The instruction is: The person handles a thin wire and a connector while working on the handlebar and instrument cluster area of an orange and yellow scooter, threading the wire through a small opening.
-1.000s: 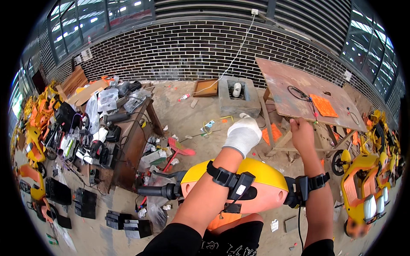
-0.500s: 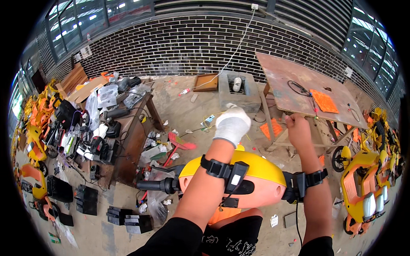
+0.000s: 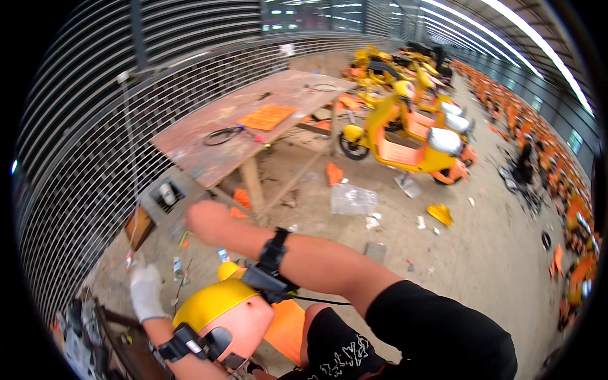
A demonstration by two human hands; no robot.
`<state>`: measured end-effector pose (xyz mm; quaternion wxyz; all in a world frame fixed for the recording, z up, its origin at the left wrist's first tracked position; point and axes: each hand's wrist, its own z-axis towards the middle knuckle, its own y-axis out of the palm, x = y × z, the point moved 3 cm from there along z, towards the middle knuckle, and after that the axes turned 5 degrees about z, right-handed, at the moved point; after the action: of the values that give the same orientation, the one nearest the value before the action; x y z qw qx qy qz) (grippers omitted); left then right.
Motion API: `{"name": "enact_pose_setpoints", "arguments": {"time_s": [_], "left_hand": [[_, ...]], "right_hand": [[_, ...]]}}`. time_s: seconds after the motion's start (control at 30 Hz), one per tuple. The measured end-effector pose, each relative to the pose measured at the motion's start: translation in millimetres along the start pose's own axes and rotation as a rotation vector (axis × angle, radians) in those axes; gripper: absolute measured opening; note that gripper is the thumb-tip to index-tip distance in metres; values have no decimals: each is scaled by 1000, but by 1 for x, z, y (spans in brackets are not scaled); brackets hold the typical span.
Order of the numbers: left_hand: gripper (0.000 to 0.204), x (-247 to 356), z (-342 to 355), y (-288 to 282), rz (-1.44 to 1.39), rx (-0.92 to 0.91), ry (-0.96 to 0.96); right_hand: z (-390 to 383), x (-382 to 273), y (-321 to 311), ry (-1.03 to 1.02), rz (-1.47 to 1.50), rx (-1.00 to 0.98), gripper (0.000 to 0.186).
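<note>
Concrete floor (image 3: 481, 272); gloved left hand (image 3: 145, 288); bare right hand (image 3: 206, 218); shorts (image 3: 329, 329), white print (image 3: 345, 358) illegible

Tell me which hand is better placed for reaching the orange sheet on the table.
Probably the right hand: it appears nearer the orange sheet; the gloved left hand appears farther from the wooden table.

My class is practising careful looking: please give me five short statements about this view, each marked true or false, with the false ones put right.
1. The left hand wears a white glove. True.
2. Both hands are gloved. False: the right hand is bare.
3. An orange sheet lies on the table. True.
4. The cover in front of the person is all blue. False: the cover is yellow on top and pinkish orange below.
5. Clear plastic lies on the floor. True.
</note>
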<state>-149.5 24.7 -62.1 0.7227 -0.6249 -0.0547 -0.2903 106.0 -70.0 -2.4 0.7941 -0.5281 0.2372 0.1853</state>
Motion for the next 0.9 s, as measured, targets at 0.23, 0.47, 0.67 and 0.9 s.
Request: {"name": "enact_pose_setpoints", "arguments": {"time_s": [0.23, 0.47, 0.67, 0.9], "left_hand": [[21, -4, 1, 4, 5, 104, 137], [16, 50, -32, 0, 619, 234, 572], [42, 70, -32, -30, 148, -14, -107], [23, 66, -19, -10, 465, 580, 613]], "right_hand": [[-1, -2, -2, -25, 13, 4, 30], [2, 9, 3, -138, -109, -22, 32], [-2, -8, -5, -94, -86, 29, 37], [-1, 9, 1, -85, -169, -57, 33]]}}
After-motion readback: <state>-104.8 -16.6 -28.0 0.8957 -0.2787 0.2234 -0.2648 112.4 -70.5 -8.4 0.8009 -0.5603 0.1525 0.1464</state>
